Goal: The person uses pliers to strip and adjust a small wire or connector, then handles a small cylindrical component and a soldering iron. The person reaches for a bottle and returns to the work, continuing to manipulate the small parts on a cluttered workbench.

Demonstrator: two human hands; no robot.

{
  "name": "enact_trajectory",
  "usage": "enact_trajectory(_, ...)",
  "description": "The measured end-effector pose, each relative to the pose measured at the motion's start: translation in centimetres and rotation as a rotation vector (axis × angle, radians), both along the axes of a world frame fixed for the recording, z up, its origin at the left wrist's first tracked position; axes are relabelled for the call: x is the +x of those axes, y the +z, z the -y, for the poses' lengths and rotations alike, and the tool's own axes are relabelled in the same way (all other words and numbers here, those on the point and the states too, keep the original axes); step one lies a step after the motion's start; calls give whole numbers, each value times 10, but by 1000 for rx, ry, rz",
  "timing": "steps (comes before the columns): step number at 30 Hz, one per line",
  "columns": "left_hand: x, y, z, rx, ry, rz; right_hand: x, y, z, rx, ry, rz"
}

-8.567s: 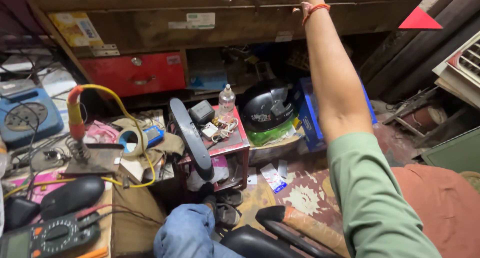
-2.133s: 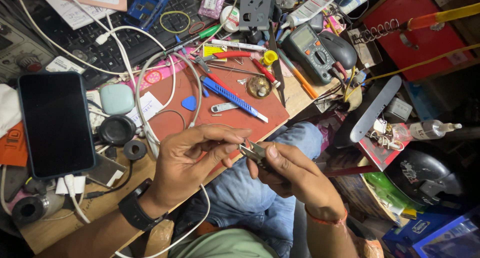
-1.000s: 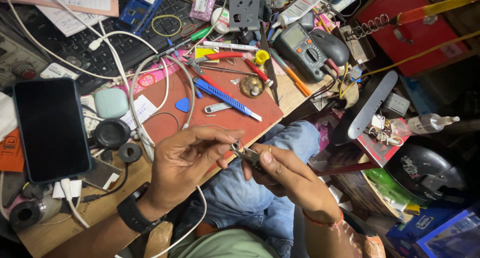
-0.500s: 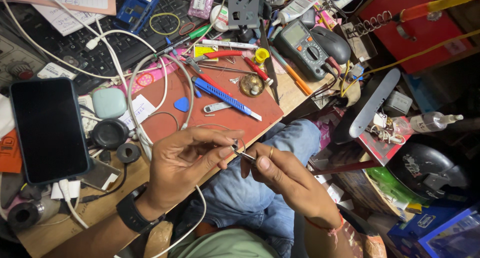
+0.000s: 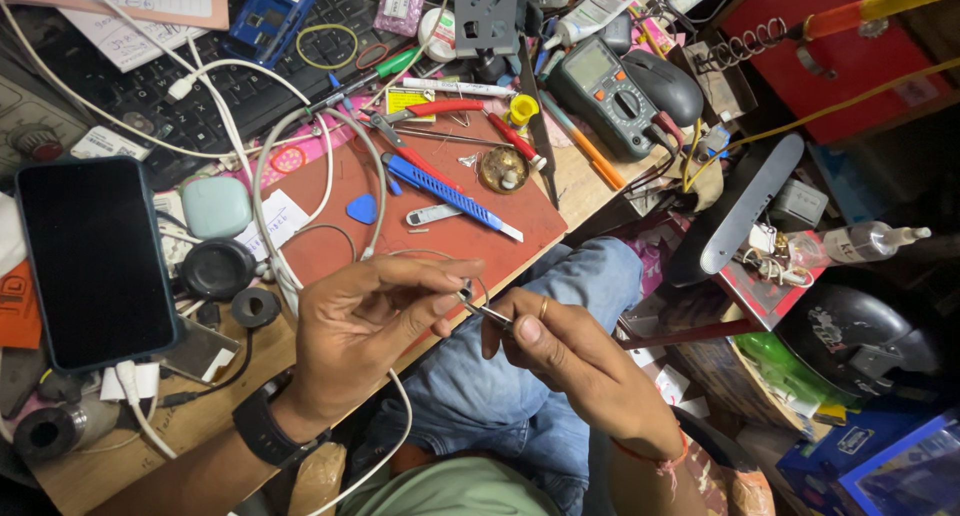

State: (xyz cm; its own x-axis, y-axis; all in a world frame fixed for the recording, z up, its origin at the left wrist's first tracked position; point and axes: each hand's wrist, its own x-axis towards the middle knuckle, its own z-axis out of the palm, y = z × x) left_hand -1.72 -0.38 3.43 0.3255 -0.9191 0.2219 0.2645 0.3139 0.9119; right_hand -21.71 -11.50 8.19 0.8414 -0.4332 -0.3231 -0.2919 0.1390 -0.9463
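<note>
Low in the frame, over the person's lap in blue jeans (image 5: 500, 396), the two hands meet just off the worktop (image 5: 200, 416) edge. The left hand (image 5: 365, 321), with a dark wristband, has its grip pressed together, thumb and forefinger pinching a tiny metal part (image 5: 464, 294); what the part is cannot be told. The right hand (image 5: 570, 361), a ring on one finger and a red thread at the wrist, has its grip closed on slim tweezers (image 5: 488, 314) whose tip touches that part. A thin wire loop runs from the part back toward the worktop.

Just above the hands lies a red-brown mat (image 5: 450, 226), its lower edge near the fingertips. On it rest a blue utility knife (image 5: 450, 196), a blue pick (image 5: 362, 209), a small brass dish (image 5: 502, 170) and red-handled pliers (image 5: 430, 111). A white cable (image 5: 270, 206) curves along the mat's left side. At the left edge lies a dark phone (image 5: 95, 261), screen off, beside a pale green earbud case (image 5: 217, 207).

Farther up stand a multimeter (image 5: 605, 81), a computer mouse (image 5: 665, 86) and a black keyboard (image 5: 200, 96). The open room lies only over the lap; the worktop is crowded to its edges.
</note>
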Motion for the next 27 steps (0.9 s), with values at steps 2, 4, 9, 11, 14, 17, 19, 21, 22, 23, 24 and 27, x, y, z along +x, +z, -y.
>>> enact_trajectory(2,0,0,-1,5,-4,-3,0,1,-1,-5,-12,-7)
enact_trajectory(4,-1,-1,-1,-1,-12,0,0,3,-2,18,-28,-25)
enact_trajectory(9,-1,-1,0,-22,-5,44,2,7,-4,-30,-35,-25)
enact_trajectory(11,0,-1,-1,-15,-10,42,2,8,-5,-100,-30,12)
enact_trajectory(14,1,-2,-1,-14,-23,45,2,10,-4,-38,-21,-42)
enact_trajectory(17,1,-3,-1,-3,-18,63,3,9,-5,-24,-66,-34)
enact_trajectory(19,1,-4,-1,10,-24,44,4,8,-6,12,-92,-64)
enact_trajectory(21,1,-4,-1,12,-29,29,4,8,-5,17,-76,-55)
enact_trajectory(22,0,-4,-2,9,-30,22,3,8,-4,6,-47,-33)
enact_trajectory(23,1,-5,-1,4,-30,16,3,8,-3,-7,-17,-10)
enact_trajectory(24,0,-5,-1,16,-35,2,3,6,-3,9,-21,-11)
enact_trajectory(27,0,-6,-1,49,-49,-35,2,1,-2,35,-28,-11)
